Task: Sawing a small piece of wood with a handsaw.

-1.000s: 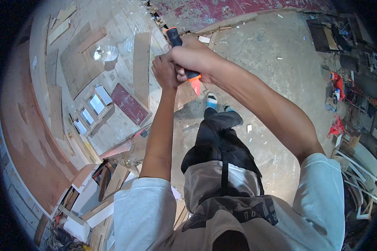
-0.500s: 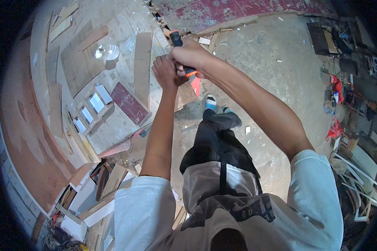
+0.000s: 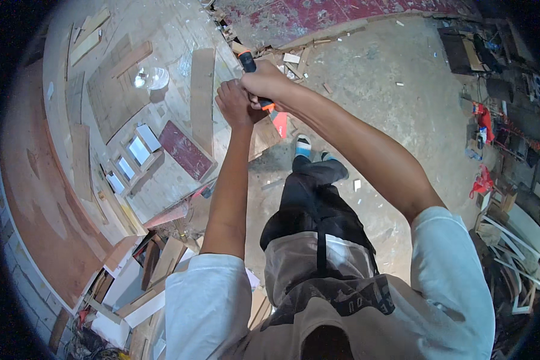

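Note:
My right hand (image 3: 266, 81) is closed around the black handle of a tool (image 3: 246, 60) with orange at both ends, held at a slant over the workbench's right edge. A flat red piece (image 3: 279, 122) shows just below the handle; whether it is part of the tool I cannot tell. Pressed close beside the right hand, my left hand (image 3: 234, 102) has its fingers curled at the bench edge, and what lies under them is hidden. A wooden piece (image 3: 264, 137) sticks out at that edge, below both hands. Left of the hands a long wooden board (image 3: 203, 96) lies on the workbench (image 3: 183, 111).
On the bench lie a dark red board (image 3: 186, 150), a wooden frame with pale openings (image 3: 139, 150) and a clear round object (image 3: 151, 78). Wood offcuts (image 3: 156, 276) are heaped at lower left, with more scrap (image 3: 516, 258) at right. Small chips dot the concrete floor (image 3: 372, 90).
The tool handle and my right hand have shifted slightly left. My left hand stays nearly in place, and the bench items keep their places.

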`<state>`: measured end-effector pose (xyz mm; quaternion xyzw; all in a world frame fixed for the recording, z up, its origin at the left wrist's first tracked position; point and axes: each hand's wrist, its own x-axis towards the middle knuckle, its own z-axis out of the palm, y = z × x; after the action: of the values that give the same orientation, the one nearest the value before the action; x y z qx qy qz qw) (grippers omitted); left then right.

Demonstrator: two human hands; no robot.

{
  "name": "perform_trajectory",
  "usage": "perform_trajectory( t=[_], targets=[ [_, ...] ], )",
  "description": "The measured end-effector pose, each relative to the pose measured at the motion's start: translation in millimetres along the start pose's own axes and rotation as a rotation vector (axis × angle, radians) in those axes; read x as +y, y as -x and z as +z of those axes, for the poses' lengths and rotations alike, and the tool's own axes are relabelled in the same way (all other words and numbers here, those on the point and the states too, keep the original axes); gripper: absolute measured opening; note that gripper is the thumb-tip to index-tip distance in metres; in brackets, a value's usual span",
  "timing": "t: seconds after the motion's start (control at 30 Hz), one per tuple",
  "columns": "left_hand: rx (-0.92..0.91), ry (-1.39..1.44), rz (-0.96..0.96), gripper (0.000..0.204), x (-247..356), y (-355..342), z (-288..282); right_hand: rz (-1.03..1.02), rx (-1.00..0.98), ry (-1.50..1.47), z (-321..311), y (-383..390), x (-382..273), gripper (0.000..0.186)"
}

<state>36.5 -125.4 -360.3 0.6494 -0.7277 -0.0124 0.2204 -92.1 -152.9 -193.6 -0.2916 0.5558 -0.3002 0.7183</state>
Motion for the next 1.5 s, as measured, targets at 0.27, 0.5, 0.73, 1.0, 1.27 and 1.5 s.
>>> perform_trajectory(
  t=[0.27,0.5,0.73,1.0,1.27,1.5],
  targets=[
    [0.013,0.601,-0.289,0.023,2,1,14,-0.038,0.067,0.146,-2,-26,16,0.012],
    [0.001,0.337,-0.135,0.022,17,4,-8,-0.004,-0.010,-0.025,-1,-3,-4,0.014],
    [0.076,0.238,-0.029,0.025,11,3,-14,0.026,-0.019,0.088,3,-2,-23,0.011],
    [0.014,0.571,-0.242,0.022,-19,6,11,-0.035,-0.046,0.018,11,-16,3,0.030],
    [0.029,1.021,-0.302,0.027,0,13,22,0.016,0.055,0.267,-2,-29,17,0.028],
    [-0.012,1.117,-0.400,0.030,30,6,32,-0.048,0.168,0.227,-27,-42,37,0.021]
  ],
)
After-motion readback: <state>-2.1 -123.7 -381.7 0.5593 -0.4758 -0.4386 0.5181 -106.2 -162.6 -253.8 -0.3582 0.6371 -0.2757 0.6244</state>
